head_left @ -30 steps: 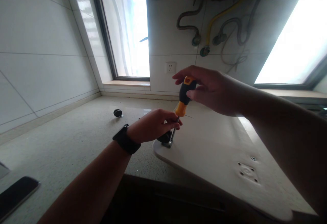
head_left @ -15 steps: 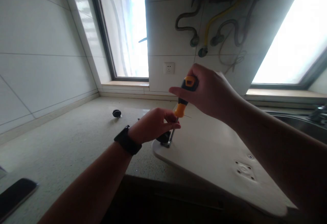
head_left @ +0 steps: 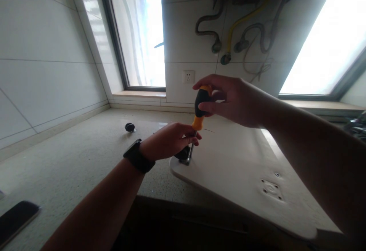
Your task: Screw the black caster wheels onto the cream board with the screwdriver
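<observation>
My right hand point(head_left: 228, 98) grips the black and yellow handle of a screwdriver point(head_left: 199, 108), which stands nearly upright. Lower down, the fingers of my left hand point(head_left: 174, 140) pinch the screwdriver's metal shaft just under the handle. The tip meets the metal plate of a black caster wheel point(head_left: 182, 154). That caster sits at the rounded near-left corner of a white board point(head_left: 228, 167); the screw under the tip is too small to make out. Farther right on the board is a raised square mount point(head_left: 271, 189) with dark holes.
Another black caster point(head_left: 129, 127) lies on the speckled countertop point(head_left: 94, 152) to the left. A phone-like dark object point(head_left: 20, 218) rests at the lower left. A tap point(head_left: 356, 127) stands at the right edge, and a socket point(head_left: 188, 76) is on the wall.
My right hand has loosened and turned around the screwdriver handle, its fingers now more extended. The handle has tipped slightly left. My left hand stays on the shaft.
</observation>
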Tool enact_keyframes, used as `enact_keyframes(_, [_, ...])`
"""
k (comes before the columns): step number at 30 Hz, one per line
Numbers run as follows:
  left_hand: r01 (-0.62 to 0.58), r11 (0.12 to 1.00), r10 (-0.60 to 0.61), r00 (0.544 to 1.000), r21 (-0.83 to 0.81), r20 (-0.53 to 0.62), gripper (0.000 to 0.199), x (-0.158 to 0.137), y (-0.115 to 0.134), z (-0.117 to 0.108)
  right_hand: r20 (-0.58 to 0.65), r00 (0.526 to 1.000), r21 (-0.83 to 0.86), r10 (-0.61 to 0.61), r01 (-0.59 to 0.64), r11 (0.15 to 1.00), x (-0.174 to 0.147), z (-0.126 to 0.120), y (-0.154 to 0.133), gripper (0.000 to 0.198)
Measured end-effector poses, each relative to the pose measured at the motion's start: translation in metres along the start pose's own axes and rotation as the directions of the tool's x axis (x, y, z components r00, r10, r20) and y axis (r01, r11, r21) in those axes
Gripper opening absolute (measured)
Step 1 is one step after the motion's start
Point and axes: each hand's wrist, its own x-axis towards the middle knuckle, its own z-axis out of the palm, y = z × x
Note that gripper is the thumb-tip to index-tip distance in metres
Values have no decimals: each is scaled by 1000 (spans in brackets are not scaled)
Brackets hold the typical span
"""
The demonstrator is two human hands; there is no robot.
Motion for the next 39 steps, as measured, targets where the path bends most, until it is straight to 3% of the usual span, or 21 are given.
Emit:
enact_keyframes(4, [-7,1000,7,1000,11,-4,27,0,-1,3,-188,968,60,168,-160,985,1,11,-1,48])
enact_keyframes(9, [-15,997,20,997,73,-77,18,3,-3,8,-346,918,-96,192,-239,966,-3,17,2,57])
enact_keyframes(12, [21,998,-16,997,61,-78,15,4,-3,8,-309,945,-191,109,-174,966,-3,13,3,49])
enact_keyframes(14, [34,999,-33,998,26,-49,14,4,-3,7,-213,975,-83,67,-86,993,-1,9,3,36])
enact_keyframes(16, [26,1000,-26,999,-15,-22,15,3,-4,6,-95,995,84,14,-6,996,1,3,3,35])
enact_keyframes(19, [13,997,-13,1000,-79,8,17,3,-6,4,3,997,65,-71,71,995,3,-3,1,38])
enact_keyframes(22, [35,993,-32,999,-113,30,20,2,-7,3,-34,999,-32,-28,27,999,3,-2,-3,38])
enact_keyframes(25, [25,997,-23,1000,-73,18,23,2,-7,4,-152,988,-76,29,-41,996,4,6,-5,42])
enact_keyframes(29, [32,992,-16,991,124,-132,28,3,-6,6,-360,933,-237,-5,-86,968,3,19,-6,39])
enact_keyframes(31, [41,987,-15,987,155,-163,31,4,-6,8,-394,918,-321,-35,-102,942,1,20,-8,38])
enact_keyframes(34, [29,991,-10,989,127,-148,27,5,-7,8,-353,935,-321,-44,-76,944,0,15,-10,32])
enact_keyframes(36, [47,991,-29,989,121,-146,26,4,-7,8,-286,958,-218,-27,-37,975,1,8,-9,27])
enact_keyframes(39, [66,995,-56,990,72,-128,23,3,-8,6,-160,985,-11,-57,56,998,1,-2,-2,39])
